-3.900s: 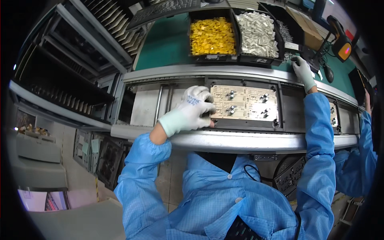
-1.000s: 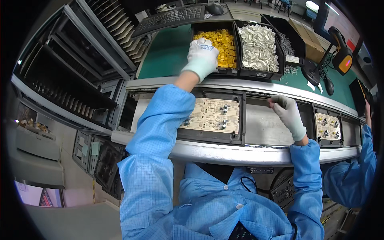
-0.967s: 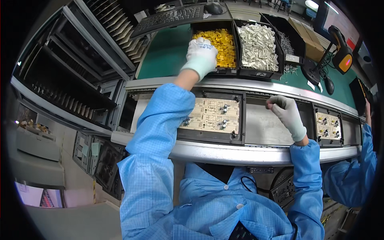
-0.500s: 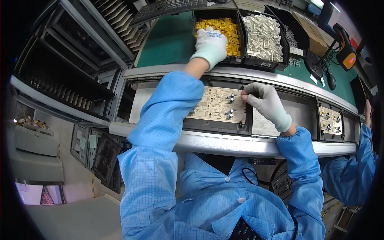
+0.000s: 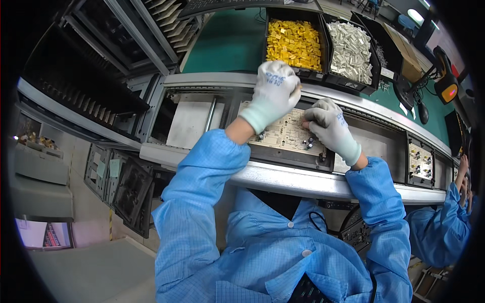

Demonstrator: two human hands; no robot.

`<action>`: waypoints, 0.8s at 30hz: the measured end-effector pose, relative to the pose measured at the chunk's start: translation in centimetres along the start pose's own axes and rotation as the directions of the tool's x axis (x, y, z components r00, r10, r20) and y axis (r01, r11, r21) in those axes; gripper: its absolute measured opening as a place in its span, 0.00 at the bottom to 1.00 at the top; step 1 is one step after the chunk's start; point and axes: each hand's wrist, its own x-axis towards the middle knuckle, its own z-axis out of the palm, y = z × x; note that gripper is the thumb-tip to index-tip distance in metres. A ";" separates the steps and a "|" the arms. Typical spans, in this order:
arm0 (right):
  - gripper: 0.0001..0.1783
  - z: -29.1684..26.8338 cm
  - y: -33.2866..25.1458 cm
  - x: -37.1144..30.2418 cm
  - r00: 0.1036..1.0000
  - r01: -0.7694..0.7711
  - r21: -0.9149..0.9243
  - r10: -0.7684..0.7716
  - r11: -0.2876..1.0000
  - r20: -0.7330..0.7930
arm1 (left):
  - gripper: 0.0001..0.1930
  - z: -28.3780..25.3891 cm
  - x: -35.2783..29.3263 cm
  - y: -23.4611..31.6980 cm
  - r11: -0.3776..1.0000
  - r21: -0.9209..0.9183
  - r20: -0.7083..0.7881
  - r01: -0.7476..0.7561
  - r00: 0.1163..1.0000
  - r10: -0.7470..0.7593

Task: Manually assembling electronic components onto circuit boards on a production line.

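My left hand [image 5: 275, 90], in a white glove, hovers over the far edge of a beige circuit board [image 5: 279, 137]. Its fingers are closed, and whatever is between them is hidden. My right hand [image 5: 331, 126], gloved likewise with bare fingertips, is above the board's right part, its fingers curled into a pinch; what they hold, if anything, is too small to make out. Small black capacitors [image 5: 308, 143] stand on the board beside it. The board lies in a dark carrier frame [image 5: 288, 154] on the conveyor. Beyond my left hand is a black bin of yellow block-shaped components [image 5: 294, 43].
Next to the yellow parts, another bin holds whitish components [image 5: 349, 50]. A handheld scanner [image 5: 446, 83] stands on the green bench at right. Further along the conveyor rail [image 5: 303, 178] sits another board [image 5: 420, 160], near a co-worker's sleeve [image 5: 437, 227]. Slotted racks [image 5: 86, 101] stand at left.
My left hand has come back from the yellow component bin to over the board. My right hand stays over the board's right part, its fingers curled closer. The whole view has shifted slightly.
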 end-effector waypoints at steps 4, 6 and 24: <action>0.08 0.1 0.4 0.0 0.998 -0.058 0.042 0.057 0.997 0.036 | 0.04 -0.5 -1.5 -0.1 0.973 -0.130 0.215 0.193 0.963 -0.162; 0.05 0.2 0.4 0.0 0.990 -0.132 0.074 0.128 0.988 0.054 | 0.04 -0.3 -1.8 -0.2 0.970 -0.136 0.192 0.203 0.966 -0.175; 0.06 -0.4 0.5 0.1 0.987 -0.145 0.033 0.143 0.989 0.073 | 0.08 -0.5 -2.1 0.1 0.954 -0.169 0.303 0.248 0.934 -0.189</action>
